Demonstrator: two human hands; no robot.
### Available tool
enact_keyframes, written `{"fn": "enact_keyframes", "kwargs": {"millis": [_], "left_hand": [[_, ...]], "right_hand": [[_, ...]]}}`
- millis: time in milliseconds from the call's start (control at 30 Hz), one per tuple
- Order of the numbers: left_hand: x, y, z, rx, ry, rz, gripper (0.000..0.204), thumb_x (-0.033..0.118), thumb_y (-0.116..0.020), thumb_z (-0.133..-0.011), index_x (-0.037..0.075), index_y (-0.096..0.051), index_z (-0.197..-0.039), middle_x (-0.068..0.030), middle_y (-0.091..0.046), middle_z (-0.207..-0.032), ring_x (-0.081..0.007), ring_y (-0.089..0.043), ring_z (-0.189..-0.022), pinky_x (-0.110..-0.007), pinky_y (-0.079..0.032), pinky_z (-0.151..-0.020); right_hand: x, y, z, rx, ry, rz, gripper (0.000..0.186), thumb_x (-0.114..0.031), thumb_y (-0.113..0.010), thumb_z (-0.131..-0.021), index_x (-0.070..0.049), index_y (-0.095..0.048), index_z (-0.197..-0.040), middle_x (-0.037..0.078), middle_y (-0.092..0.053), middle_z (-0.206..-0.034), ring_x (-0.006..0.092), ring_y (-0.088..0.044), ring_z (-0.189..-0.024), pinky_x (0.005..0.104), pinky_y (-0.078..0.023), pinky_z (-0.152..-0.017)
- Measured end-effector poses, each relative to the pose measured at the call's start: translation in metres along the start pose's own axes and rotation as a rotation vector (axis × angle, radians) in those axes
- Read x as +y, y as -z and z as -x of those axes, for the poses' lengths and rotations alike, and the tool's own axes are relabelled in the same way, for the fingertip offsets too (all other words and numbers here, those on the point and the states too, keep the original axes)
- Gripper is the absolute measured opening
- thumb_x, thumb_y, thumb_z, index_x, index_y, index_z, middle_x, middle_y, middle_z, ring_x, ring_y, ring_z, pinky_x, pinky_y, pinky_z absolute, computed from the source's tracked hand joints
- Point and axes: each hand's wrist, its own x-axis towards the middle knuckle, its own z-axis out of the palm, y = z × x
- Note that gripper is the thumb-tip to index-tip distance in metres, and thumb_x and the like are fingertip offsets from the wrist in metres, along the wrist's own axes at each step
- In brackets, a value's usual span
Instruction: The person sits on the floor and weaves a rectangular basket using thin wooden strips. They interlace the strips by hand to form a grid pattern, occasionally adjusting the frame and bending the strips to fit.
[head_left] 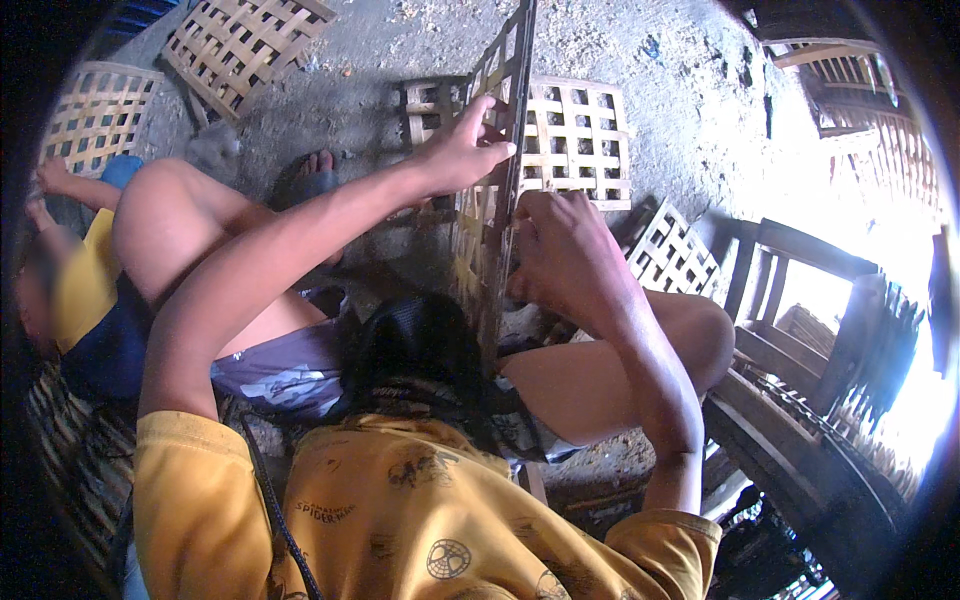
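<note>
hidden: right hand (562,250) fingertips behind upright woven bamboo panel (497,190) | panel top cut off by edge | left of panel: second person's face blurred

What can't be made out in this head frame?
- Woven bamboo panel: seen nearly edge-on, so its weave face is mostly hidden.
- Right hand: fingertips hidden behind the panel; grip unclear.
- Left hand: palm side hidden; fingers lie on the panel.
- Wooden frame at right: washed out by glare.
- Second person at left: cut off by the fisheye rim.
</note>
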Motion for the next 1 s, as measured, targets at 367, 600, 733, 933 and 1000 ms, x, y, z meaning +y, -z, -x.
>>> {"fn": "enact_keyframes", "kwargs": {"millis": [367,600,733,933,1000], "left_hand": [[0.035,0.008,0.025,-0.040,0.090,-0.047,0.084,0.041,-0.067,-0.100,0.009,-0.020,-0.163,-0.0317,-0.050,-0.147,-0.0381,-0.053,-0.135,-0.049,-0.044,-0.110],[0.016,0.008,0.029,-0.008,0.062,-0.031,0.078,0.034,-0.068,-0.101,0.007,-0.025,-0.160,-0.0219,-0.060,-0.131,-0.0273,-0.061,-0.118,-0.043,-0.049,-0.101],[0.000,0.003,0.021,-0.010,-0.007,0.154,0.074,0.027,-0.071,-0.100,0.006,-0.029,-0.157,-0.0139,-0.066,-0.119,-0.0189,-0.062,-0.107,-0.037,-0.050,-0.094],[0.005,0.003,0.023,0.048,-0.048,0.057,0.075,0.028,-0.070,-0.100,0.005,-0.029,-0.158,-0.0138,-0.067,-0.118,-0.0187,-0.062,-0.107,-0.036,-0.050,-0.093],[-0.001,0.003,0.022,0.063,-0.061,0.044,0.075,0.029,-0.070,-0.100,0.004,-0.029,-0.158,-0.0138,-0.068,-0.117,-0.0186,-0.062,-0.107,-0.036,-0.051,-0.093]], "right_hand": [[0.007,0.029,0.037,0.094,0.155,0.156,0.020,-0.013,-0.065,-0.091,-0.003,-0.077,-0.104,0.017,-0.076,-0.098,0.0351,-0.069,-0.097,0.0441,-0.053,-0.092],[-0.004,0.087,0.061,-0.048,-0.046,-0.188,0.018,-0.002,-0.068,-0.091,0.001,-0.078,-0.106,0.015,-0.079,-0.091,0.0174,-0.076,-0.078,0.0301,-0.058,-0.073],[0.012,0.068,0.046,0.028,0.014,-0.155,0.017,-0.004,-0.070,-0.088,-0.002,-0.078,-0.103,0.015,-0.078,-0.086,0.0175,-0.075,-0.072,0.0302,-0.057,-0.068],[0.012,0.050,0.044,-0.020,-0.033,-0.151,0.018,-0.012,-0.070,-0.086,-0.004,-0.077,-0.100,0.015,-0.076,-0.088,0.0261,-0.076,-0.080,0.0369,-0.057,-0.079],[0.015,0.042,0.043,-0.012,0.022,-0.134,0.017,-0.013,-0.065,-0.090,-0.004,-0.076,-0.099,0.018,-0.075,-0.090,0.0336,-0.073,-0.086,0.0444,-0.055,-0.084]]}}
